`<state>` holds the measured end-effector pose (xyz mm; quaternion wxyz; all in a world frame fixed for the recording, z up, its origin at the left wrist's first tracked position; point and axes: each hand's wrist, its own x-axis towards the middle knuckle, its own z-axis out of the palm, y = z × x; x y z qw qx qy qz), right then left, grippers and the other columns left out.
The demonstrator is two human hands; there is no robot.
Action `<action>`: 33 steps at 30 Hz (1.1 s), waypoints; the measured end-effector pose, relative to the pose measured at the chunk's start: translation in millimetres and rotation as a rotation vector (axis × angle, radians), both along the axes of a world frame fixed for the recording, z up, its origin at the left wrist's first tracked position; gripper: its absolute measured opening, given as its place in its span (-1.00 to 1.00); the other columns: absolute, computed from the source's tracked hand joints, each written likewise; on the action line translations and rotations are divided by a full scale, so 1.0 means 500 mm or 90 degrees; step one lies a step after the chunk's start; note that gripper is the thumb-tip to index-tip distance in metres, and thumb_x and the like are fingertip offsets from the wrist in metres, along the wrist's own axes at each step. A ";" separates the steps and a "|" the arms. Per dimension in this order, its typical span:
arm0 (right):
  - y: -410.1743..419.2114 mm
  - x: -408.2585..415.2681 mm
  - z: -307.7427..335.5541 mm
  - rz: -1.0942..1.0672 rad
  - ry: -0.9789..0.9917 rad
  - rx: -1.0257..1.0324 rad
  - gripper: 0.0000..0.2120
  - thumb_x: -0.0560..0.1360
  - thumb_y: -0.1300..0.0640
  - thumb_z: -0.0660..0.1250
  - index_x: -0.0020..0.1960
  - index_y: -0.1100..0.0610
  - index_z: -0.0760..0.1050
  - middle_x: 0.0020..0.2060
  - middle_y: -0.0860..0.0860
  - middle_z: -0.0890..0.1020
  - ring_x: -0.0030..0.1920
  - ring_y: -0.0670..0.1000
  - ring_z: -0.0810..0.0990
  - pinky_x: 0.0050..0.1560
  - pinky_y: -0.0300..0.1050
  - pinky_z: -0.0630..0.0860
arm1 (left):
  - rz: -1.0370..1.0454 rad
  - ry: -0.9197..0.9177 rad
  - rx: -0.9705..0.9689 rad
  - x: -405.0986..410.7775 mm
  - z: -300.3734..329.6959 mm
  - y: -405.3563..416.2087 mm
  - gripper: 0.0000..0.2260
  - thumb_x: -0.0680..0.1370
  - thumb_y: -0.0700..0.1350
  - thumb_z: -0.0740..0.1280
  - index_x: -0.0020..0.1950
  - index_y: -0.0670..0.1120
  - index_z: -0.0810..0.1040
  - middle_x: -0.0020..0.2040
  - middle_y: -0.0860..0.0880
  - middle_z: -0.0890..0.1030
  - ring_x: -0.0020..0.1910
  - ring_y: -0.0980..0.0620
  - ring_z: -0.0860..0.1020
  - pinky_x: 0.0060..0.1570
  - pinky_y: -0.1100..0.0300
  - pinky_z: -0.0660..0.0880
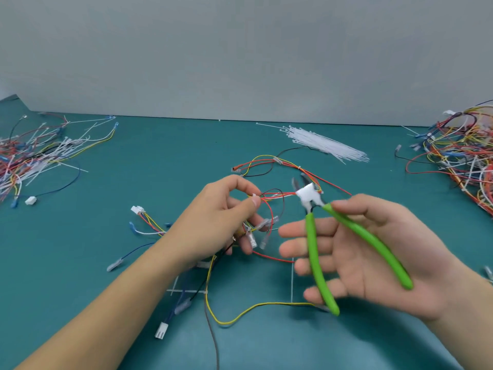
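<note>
Because the wire harness is light, limp and easily tangled, take it at the white tie. The left hand has its grip pinched together there, at 9 o'clock from the cutters. These lie, green handles spread, on the right hand, its grip apart and fingers flat. Both are held above the middle of the worktop. The handles look smooth and may slide.

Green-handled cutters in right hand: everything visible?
The green-handled side cutters have two long glossy green grips, splayed wide, a white piece at the pivot and short dark blades standing apart, slightly blurred. Held above the teal mat, blades pointing away, they lie across the upturned palm and straight fingers of the right hand, thumb on one grip. Red wires reach the head; contact unclear.
</note>
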<state>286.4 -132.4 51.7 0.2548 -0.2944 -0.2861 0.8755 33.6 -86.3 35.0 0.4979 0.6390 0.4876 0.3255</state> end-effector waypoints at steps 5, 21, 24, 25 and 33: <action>-0.017 -0.034 -0.019 0.099 0.027 -0.020 -0.35 0.59 -0.05 0.27 0.52 0.38 0.33 0.32 0.34 0.53 0.20 0.24 0.55 0.26 0.25 0.42 | -0.053 -0.123 -0.140 -0.026 0.016 0.008 -0.78 0.59 -0.23 0.44 0.22 -0.09 0.58 -0.07 -0.20 0.73 -0.31 -0.08 0.63 -0.26 0.13 0.62; -0.057 -0.094 -0.026 -0.295 -0.493 0.600 -0.80 0.45 -0.04 0.49 0.06 -0.08 0.60 -0.43 -0.03 0.42 -0.42 -0.09 0.37 -0.36 -0.28 0.36 | -0.106 -0.126 -0.138 -0.017 0.028 -0.007 -0.50 0.39 -0.35 0.49 0.30 -0.04 0.60 0.06 -0.22 0.73 -0.08 -0.09 0.67 0.06 0.05 0.61; -0.063 -0.108 -0.033 -0.282 -0.563 0.751 -0.86 0.48 0.05 0.54 -0.04 -0.09 0.60 -0.42 -0.17 0.50 -0.43 -0.15 0.42 -0.36 -0.38 0.32 | -0.107 -0.095 -0.104 0.015 0.023 -0.027 -0.59 0.43 -0.28 0.53 0.22 0.03 0.64 0.03 -0.27 0.72 -0.11 -0.08 0.66 0.06 0.04 0.62; -0.065 -0.108 -0.036 -0.277 -0.600 0.789 -0.83 0.46 0.08 0.56 -0.08 -0.10 0.58 -0.39 -0.22 0.54 -0.39 -0.15 0.49 -0.32 -0.42 0.34 | -0.099 -0.077 -0.091 0.020 0.022 -0.029 -0.59 0.44 -0.29 0.54 0.23 0.03 0.63 0.02 -0.28 0.72 -0.12 -0.10 0.66 0.07 0.02 0.63; -0.048 -0.097 -0.050 -0.338 -0.704 0.812 -0.88 0.49 0.11 0.55 -0.08 -0.06 0.63 -0.27 -0.23 0.59 -0.24 -0.19 0.54 -0.22 -0.39 0.38 | -0.085 -0.071 -0.099 0.013 0.019 -0.023 -0.54 0.48 -0.47 0.45 0.29 -0.08 0.58 -0.09 -0.10 0.76 -0.18 0.01 0.71 -0.10 0.23 0.61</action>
